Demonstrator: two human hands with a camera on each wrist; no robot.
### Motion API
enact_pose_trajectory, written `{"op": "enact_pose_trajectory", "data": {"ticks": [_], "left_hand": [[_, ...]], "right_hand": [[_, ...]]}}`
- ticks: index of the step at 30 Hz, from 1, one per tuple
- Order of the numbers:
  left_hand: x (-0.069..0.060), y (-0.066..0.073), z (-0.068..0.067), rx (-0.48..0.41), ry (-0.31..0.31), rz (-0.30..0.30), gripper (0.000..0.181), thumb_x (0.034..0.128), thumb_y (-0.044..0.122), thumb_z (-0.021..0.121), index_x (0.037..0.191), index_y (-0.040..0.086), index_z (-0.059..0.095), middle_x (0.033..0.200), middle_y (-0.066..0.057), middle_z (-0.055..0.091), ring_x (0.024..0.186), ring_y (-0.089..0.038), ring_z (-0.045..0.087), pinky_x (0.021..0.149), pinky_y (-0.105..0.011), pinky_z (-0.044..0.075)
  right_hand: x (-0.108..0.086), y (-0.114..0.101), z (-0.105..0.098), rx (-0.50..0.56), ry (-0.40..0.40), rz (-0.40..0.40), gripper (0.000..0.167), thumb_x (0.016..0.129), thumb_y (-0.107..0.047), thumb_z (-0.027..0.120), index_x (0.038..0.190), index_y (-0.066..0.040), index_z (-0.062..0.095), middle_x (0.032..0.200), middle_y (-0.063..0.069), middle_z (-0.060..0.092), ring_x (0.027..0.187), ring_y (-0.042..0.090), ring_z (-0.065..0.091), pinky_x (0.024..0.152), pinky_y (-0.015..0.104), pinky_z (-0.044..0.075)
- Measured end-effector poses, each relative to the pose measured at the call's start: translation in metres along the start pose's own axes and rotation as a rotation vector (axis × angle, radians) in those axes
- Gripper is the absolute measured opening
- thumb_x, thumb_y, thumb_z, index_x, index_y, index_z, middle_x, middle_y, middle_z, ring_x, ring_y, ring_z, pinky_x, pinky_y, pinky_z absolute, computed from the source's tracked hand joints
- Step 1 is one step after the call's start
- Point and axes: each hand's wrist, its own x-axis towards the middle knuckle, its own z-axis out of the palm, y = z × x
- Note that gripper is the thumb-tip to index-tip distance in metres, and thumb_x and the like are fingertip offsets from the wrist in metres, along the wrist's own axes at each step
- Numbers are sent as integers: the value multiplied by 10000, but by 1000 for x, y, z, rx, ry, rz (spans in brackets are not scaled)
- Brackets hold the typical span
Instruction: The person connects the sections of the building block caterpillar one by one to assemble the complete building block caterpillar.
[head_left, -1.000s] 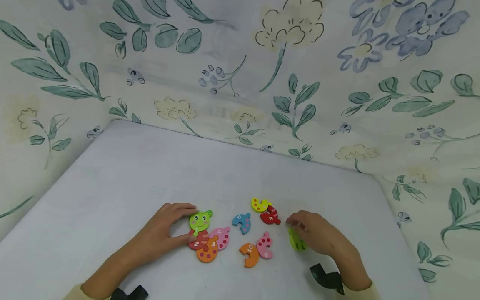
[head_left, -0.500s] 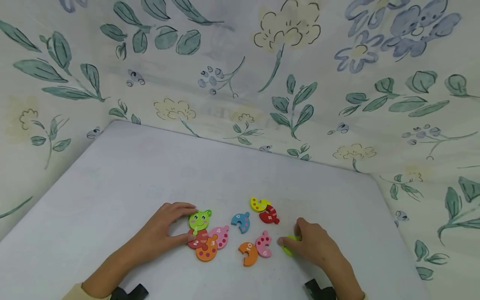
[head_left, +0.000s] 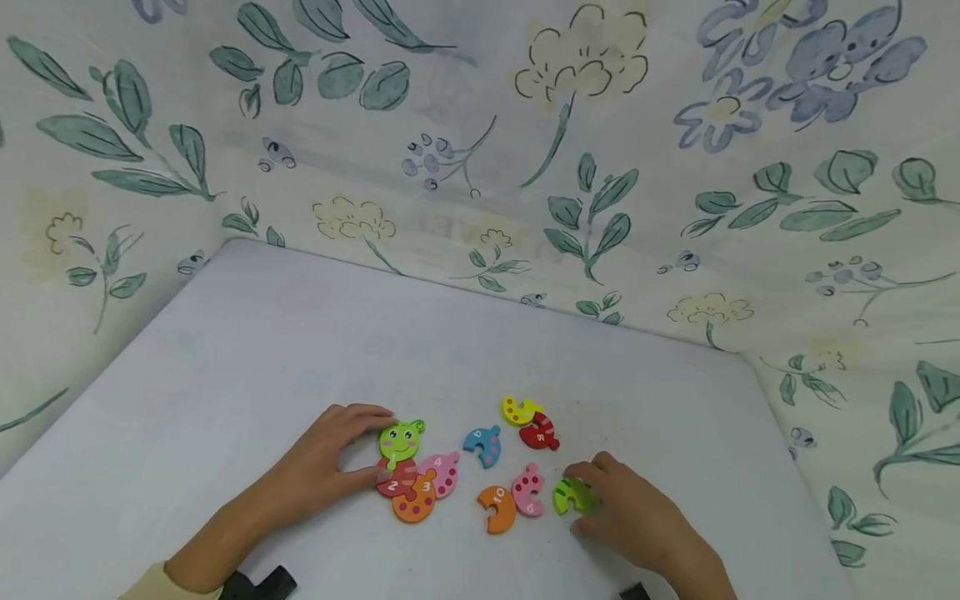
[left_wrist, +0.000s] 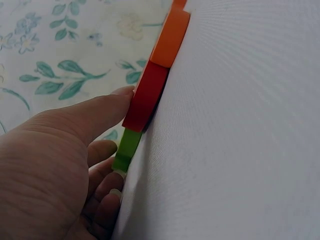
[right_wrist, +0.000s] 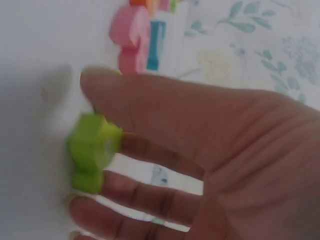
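In the head view, my left hand (head_left: 322, 458) lies at the joined caterpillar puzzle, its thumb on the red piece 2 (head_left: 397, 481) and a forefinger at the smiling green head (head_left: 400, 439). Orange piece 3 (head_left: 413, 507) and pink piece 4 (head_left: 442, 473) link on from there. Over on the right, my right hand (head_left: 633, 508) spans a striped green puzzle piece (head_left: 572, 496), fingers touching its far side. Its thumb stands a little apart from that piece. The right wrist view shows the same green piece (right_wrist: 92, 150) blurred beside the fingers.
Loose between the hands lie a blue piece (head_left: 483, 446), an orange piece 10 (head_left: 497, 509) and a pink piece (head_left: 528, 490). Farther back, a yellow piece (head_left: 519, 409) touches a red one (head_left: 540, 432). Floral cloth (head_left: 450, 167) rises behind the white table (head_left: 315, 333).
My right hand has drawn the green puzzle piece left, closer to the loose pink piece, and its thumb has moved off, showing the stripes. My left hand has stayed put.
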Motion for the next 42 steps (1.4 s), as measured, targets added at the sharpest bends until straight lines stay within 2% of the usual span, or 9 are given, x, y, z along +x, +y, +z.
{"op": "enact_pose_trajectory", "data": {"ticks": [4, 12, 16, 19, 24, 29, 34, 38, 42], "left_hand": [[0, -1, 1, -2, 8, 9, 630, 845, 364, 891, 1409, 238, 641, 1431, 109, 566, 1267, -145, 497, 1034, -489, 523], [0, -3, 1, 0, 14, 27, 627, 845, 355, 892, 1408, 241, 642, 1431, 103, 570, 1259, -148, 503, 1036, -490, 519], [1, -6, 1, -8, 9, 33, 630, 853, 372, 885, 1419, 255, 634, 1448, 111, 562, 1285, -158, 494, 1059, -512, 499], [2, -7, 2, -22, 7, 36, 634, 855, 369, 884, 1425, 251, 631, 1456, 110, 558, 1306, -170, 486, 1074, -523, 484], [1, -5, 2, -31, 3, 24, 638, 849, 360, 889, 1421, 235, 636, 1456, 90, 563, 1314, -194, 487, 1086, -539, 469], [1, -4, 3, -33, 1, 12, 641, 845, 359, 892, 1419, 231, 637, 1455, 82, 566, 1309, -192, 491, 1085, -530, 471], [2, -3, 5, -26, 0, 11, 642, 846, 349, 893, 1422, 234, 634, 1454, 93, 563, 1296, -169, 492, 1081, -510, 479], [2, -2, 4, -18, 0, 13, 645, 844, 350, 894, 1422, 232, 633, 1454, 88, 564, 1293, -170, 495, 1077, -507, 484], [1, -2, 2, -11, 5, 12, 642, 843, 334, 897, 1419, 228, 634, 1456, 82, 564, 1296, -176, 495, 1079, -510, 482]], "right_hand": [[-1, 1, 1, 51, 27, -68, 421, 802, -182, 905, 1183, -196, 725, 963, -83, 589, 865, 126, 566, 828, 392, 601], [5, 2, -11, 222, 36, -75, 332, 849, -162, 861, 1116, -148, 664, 903, -73, 661, 731, 133, 585, 663, 271, 554], [11, -19, -18, 287, 35, -183, 409, 900, -177, 820, 1260, -112, 638, 918, -63, 673, 719, 140, 602, 621, 253, 551], [18, -41, -22, 294, 25, -264, 449, 939, -184, 777, 1357, -111, 631, 881, -73, 647, 737, 150, 595, 610, 256, 549], [35, -75, -17, 293, -11, -320, 382, 951, -228, 764, 1301, -118, 656, 859, -81, 643, 756, 136, 605, 630, 260, 557], [51, -99, -1, 293, -9, -290, 353, 938, -302, 792, 1199, -121, 640, 824, -52, 625, 708, 137, 582, 605, 258, 537], [56, -112, 10, 247, 15, -190, 387, 927, -398, 799, 1133, -119, 627, 699, -16, 579, 602, 158, 554, 531, 278, 498], [57, -115, 13, 228, 50, -119, 441, 914, -431, 808, 1167, -118, 626, 649, 5, 552, 553, 168, 536, 499, 284, 476], [59, -114, 16, 191, 57, -140, 464, 932, -439, 787, 1244, -129, 642, 631, -10, 535, 545, 158, 518, 490, 266, 447]]}}
